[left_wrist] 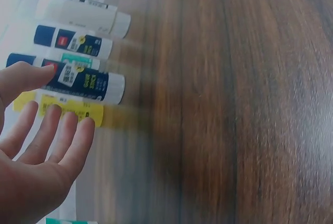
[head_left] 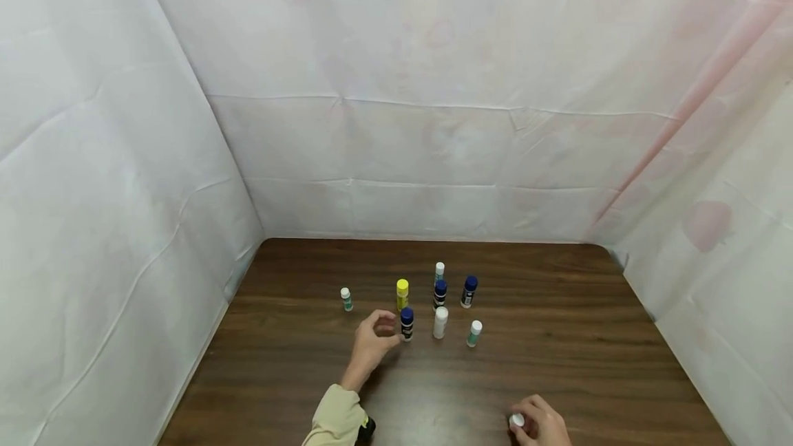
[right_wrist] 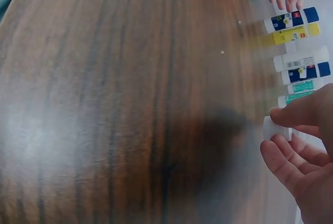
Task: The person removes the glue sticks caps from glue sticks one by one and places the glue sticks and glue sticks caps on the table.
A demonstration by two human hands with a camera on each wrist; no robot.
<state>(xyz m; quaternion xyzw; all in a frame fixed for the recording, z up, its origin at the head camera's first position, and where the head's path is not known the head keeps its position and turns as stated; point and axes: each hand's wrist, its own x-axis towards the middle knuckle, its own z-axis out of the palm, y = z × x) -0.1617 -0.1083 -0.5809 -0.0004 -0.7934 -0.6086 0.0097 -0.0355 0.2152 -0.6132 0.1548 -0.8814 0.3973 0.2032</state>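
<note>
Brown wood-grain table [head_left: 595, 343], eight upright glue sticks [head_left: 407, 326], blue, yellow, white, green-labelled

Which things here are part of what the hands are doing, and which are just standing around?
Part of the work:
- small white object, pinched by the right hand
- front blue glue stick, beside the left hand; contact unclear

Likely just standing around:
- yellow stick
- white stick
- two other blue sticks
- three small green-and-white sticks

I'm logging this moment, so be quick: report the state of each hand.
Left hand: open, beside a navy-capped glue stick; contact unclear.
Right hand: closed, pinching a small white item.
</note>
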